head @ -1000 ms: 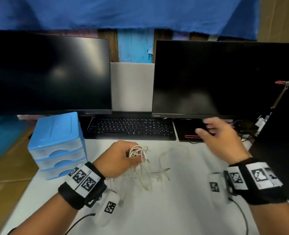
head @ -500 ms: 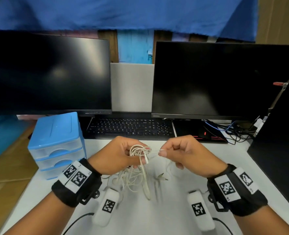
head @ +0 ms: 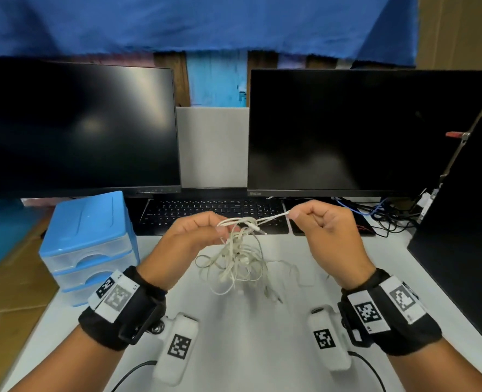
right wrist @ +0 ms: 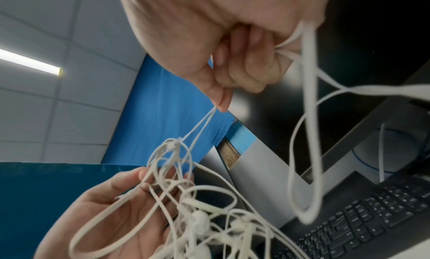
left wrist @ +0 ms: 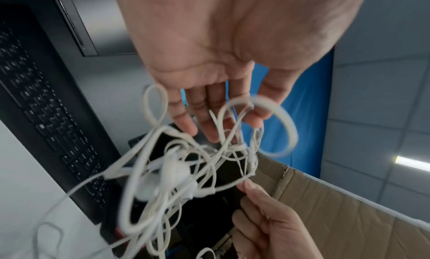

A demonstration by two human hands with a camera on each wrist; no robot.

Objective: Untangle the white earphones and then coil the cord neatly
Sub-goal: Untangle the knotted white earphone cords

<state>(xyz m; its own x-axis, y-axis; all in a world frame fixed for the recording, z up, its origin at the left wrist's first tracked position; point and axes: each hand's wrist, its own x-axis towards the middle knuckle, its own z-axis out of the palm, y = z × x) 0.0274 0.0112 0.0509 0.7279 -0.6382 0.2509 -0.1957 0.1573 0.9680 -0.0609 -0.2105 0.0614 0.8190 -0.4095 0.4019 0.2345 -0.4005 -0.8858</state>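
The white earphones [head: 239,258] are a loose tangle hanging over the white table [head: 248,335] between my hands, with a few ends trailing on the surface. My left hand [head: 218,229] holds the top of the tangle; loops lie across its fingers [left wrist: 204,123] and round the thumb. My right hand [head: 293,214] pinches a doubled strand between thumb and forefinger [right wrist: 221,104] and holds it taut toward the right, away from the knot [right wrist: 177,143]. More cord runs out of its curled fingers. The earbuds [right wrist: 200,218] sit deep in the tangle.
A black keyboard [head: 214,213] lies just behind my hands, under two dark monitors [head: 347,131]. A blue drawer unit [head: 90,241] stands at the left. Loose cables [head: 386,216] and a black panel [head: 466,236] are at the right.
My right hand came back from the far right, took a strand at the tangle, and has pulled it out to the right. Both hands have risen a little with the earphones.
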